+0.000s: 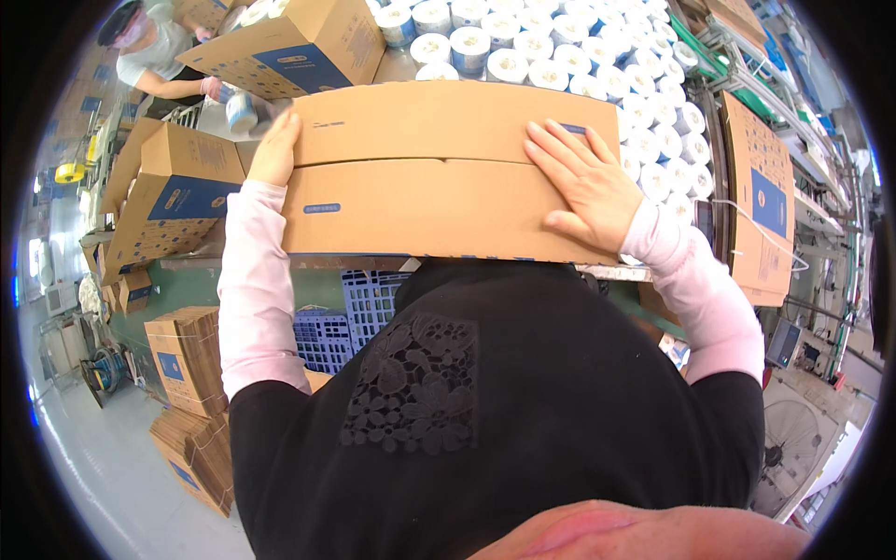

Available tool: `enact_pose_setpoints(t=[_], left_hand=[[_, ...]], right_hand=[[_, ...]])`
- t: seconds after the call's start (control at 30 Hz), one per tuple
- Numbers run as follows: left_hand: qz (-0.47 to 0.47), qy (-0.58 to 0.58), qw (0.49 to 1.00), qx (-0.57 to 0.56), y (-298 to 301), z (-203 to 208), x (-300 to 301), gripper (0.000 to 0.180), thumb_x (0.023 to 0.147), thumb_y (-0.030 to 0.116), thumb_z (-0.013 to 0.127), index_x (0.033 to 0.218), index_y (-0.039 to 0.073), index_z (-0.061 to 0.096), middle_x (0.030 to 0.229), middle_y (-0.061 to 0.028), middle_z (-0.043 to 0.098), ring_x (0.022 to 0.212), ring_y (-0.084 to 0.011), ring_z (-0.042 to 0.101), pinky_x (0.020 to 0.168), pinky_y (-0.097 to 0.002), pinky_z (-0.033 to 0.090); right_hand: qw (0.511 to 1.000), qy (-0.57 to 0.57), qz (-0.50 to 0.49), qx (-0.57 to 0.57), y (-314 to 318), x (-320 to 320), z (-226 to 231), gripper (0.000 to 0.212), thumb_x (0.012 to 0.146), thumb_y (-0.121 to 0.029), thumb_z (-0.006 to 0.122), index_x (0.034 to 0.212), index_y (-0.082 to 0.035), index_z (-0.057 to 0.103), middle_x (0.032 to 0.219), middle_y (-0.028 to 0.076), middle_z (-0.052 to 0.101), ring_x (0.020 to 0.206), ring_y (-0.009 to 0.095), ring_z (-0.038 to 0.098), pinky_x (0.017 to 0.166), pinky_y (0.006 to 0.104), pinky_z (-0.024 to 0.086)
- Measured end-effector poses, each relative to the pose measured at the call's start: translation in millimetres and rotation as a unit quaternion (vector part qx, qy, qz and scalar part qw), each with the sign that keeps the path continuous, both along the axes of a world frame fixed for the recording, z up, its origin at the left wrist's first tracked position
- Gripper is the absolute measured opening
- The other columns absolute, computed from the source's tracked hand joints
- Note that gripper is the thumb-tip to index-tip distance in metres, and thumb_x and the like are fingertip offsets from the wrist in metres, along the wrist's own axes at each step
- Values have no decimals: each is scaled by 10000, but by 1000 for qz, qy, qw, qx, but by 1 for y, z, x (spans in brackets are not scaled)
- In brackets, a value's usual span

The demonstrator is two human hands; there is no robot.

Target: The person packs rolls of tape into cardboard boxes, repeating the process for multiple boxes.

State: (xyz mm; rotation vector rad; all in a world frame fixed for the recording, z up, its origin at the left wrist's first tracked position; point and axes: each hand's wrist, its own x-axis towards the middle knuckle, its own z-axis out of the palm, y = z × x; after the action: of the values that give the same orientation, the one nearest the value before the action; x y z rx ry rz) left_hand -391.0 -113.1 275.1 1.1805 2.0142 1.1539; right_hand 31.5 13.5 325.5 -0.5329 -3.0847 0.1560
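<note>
A long brown cardboard box [411,207] lies in front of my body with its two top flaps folded down, meeting at a narrow seam. My left hand [275,149] rests along the box's left end, fingers stretched out against it. Flat on the right part of the top lies my right hand [590,187], fingers straight and thumb apart, spanning the seam. Neither hand is wrapped round anything. The contents of the box are hidden under the flaps.
Many white rolls with blue print [469,51] crowd the table beyond the box. Open cartons stand at far left [322,51] and left [177,187]. A co-worker [154,56] holds a roll there. Flattened cartons [187,359] are stacked below left, near blue plastic crates [322,338].
</note>
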Motion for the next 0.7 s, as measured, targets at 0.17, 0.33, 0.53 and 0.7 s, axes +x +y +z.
enact_pose_setpoints(t=[0.17,0.33,0.53,0.7], left_hand=[[59,-557,829,8,7,-46,58,486,962,393,478,1258,9,515,1246,-126,551,1186,-216,464,1026,-345,330],[119,-567,802,-143,-48,-204,113,459,906,442,569,1155,57,577,1104,-92,620,996,-192,559,880,-350,427],[166,-307,930,116,-102,43,-45,467,832,205,576,1221,-45,509,1095,-159,610,960,-261,631,819,-379,545],[-191,-219,949,-121,-16,204,54,610,810,239,564,1312,-75,420,1166,-163,592,951,-247,630,816,-333,518]], right_hand=[[948,195,-250,-17,112,91,-60,424,942,-301,456,1345,-174,489,1373,192,439,1285,398,368,1063,423,322],[868,244,-409,-140,178,239,-121,468,980,-348,383,1322,-45,486,1285,191,536,1235,269,472,1056,321,314],[288,455,-429,-725,43,60,-131,596,956,-523,368,1288,-49,511,1244,125,578,1093,243,541,977,330,379],[274,370,-406,-790,1,-13,-184,662,932,-584,390,1295,-44,515,1320,141,532,1164,285,503,990,408,360]])
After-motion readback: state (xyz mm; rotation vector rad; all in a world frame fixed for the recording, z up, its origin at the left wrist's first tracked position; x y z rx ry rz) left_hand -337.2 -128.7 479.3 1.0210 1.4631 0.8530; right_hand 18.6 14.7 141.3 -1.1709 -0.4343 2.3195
